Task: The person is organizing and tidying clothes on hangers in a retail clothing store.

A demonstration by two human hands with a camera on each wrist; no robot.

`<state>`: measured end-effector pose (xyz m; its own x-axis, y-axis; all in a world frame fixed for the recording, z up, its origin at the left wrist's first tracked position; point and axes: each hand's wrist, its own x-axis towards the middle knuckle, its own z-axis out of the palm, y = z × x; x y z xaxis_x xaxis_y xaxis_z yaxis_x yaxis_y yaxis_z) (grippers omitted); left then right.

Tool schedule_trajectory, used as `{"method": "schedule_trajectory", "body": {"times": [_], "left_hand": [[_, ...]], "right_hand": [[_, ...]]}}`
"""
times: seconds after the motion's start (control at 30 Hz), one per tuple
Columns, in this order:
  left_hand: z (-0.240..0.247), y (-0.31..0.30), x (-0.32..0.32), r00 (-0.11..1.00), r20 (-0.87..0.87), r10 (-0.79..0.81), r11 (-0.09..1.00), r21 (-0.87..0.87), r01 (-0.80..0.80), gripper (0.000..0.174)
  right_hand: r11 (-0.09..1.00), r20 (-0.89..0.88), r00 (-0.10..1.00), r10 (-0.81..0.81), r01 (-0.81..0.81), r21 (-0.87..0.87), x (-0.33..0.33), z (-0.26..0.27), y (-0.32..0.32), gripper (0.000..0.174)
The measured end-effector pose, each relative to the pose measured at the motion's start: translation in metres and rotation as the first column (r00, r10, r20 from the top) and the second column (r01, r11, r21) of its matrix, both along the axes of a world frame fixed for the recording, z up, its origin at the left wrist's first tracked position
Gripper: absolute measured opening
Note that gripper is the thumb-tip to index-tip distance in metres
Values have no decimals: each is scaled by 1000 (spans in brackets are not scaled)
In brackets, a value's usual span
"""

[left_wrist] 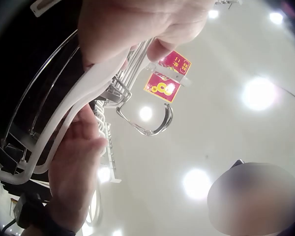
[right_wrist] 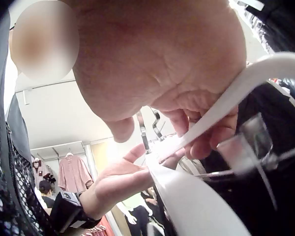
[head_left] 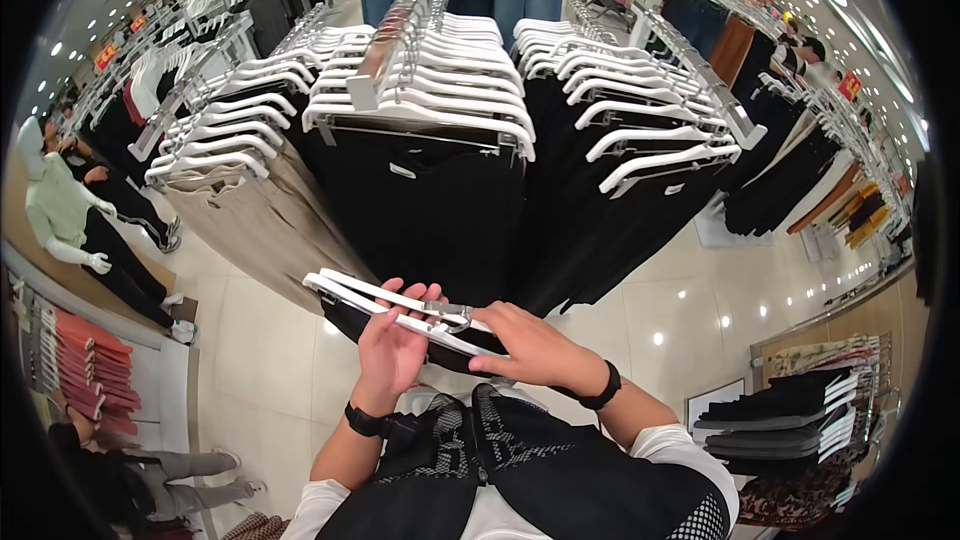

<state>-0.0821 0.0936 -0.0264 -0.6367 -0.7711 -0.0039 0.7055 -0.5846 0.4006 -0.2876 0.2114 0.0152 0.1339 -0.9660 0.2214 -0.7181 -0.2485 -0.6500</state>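
Bright shop w/ a shiny floor (head_left: 260, 340) & lots of racks. Right in front, a metal rail (head_left: 398, 25) holds up a long row of black pants (head_left: 430, 200), w/ tan pants (head_left: 245, 225) to the L. They hang close, all the same way, prob. so lots can fit & the fronts are easy to see.

Two white hangers (left_wrist: 51, 120) are up off the racks, in front of the person's tummy, betw. both hands. Black cloth (head_left: 347, 322) hangs under them. L hand (head_left: 397, 352) is palm up, part open, w/ fingers bent loosely round the hangers from below. That prob. helps take the weight. R hand (head_left: 535, 345) is more closed: it grips the hangers on the R side, near the metal hooks (left_wrist: 167, 119), w/ fingers curled round the white part. Prob. one hand bears & the other steadies, so the pair won't tip.

Hangers lie nearly side by side, a bit apart at the L end. Hooks point away from the cloth, close together, & no finger seems to be in them. A clear clip (right_wrist: 234, 150) shows near the R fingers; can't tell how tight it bites, b/c it's blurry.
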Motion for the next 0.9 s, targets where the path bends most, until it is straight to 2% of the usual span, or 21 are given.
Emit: {"method": "schedule_trajectory", "body": {"times": [0.07, 0.1, 0.17, 0.2, 0.23, 0.3, 0.33, 0.37, 0.53, 0.63, 0.73, 0.9], "left_hand": [[-2, -8, 2, 999, -29, 14, 999, 31, -13, 32], [-1, -12, 1, 999, -23, 22, 999, 28, -21, 32], [3, -18, 0, 999, -9, 31, 999, 28, -31, 33], [10, -20, -3, 999, -37, 38, 999, 17, -37, 33], [8, -27, -3, 997, -78, 20, 999, -26, -23, 36], [19, -37, -3, 998, -48, 39, 996, -75, -43, 39], [18, -46, -4, 997, -71, 20, 994, -102, -27, 42], [23, -52, -4, 998, -68, 9, 995, -100, -16, 44], [65, -90, -11, 995, -80, -64, 980, -192, 47, 60], [89, -115, -22, 985, -116, -129, 961, -259, 96, 66], [113, -129, -33, 971, -159, -179, 937, -329, 119, 68], [136, -154, -46, 954, -161, -254, 921, -341, 188, 71]], "right_hand": [[996, -103, 991, 87, -90, -23, 2, 6, -3, 72], [998, -159, 986, 54, -58, -21, 5, 7, -5, 71], [1000, -266, 964, -14, 10, -18, 15, 7, -9, 70], [993, -314, 942, -121, 114, -41, 22, 5, -14, 59], [984, -350, 920, -175, 149, -101, 25, 5, -21, 56], [952, -408, 866, -289, 213, -222, 30, 3, -35, 52], [937, -431, 841, -325, 226, -265, 29, 0, -45, 66], [919, -450, 815, -365, 236, -317, 27, 0, -54, 61], [834, -463, 736, -494, 250, -493, 21, 29, -92, 54], [756, -395, 729, -560, 254, -603, 13, 62, -114, 37], [648, -345, 673, -654, 264, -714, 3, 85, -131, 29], [614, -330, 624, -708, 314, -724, -8, 116, -148, 23]]}}
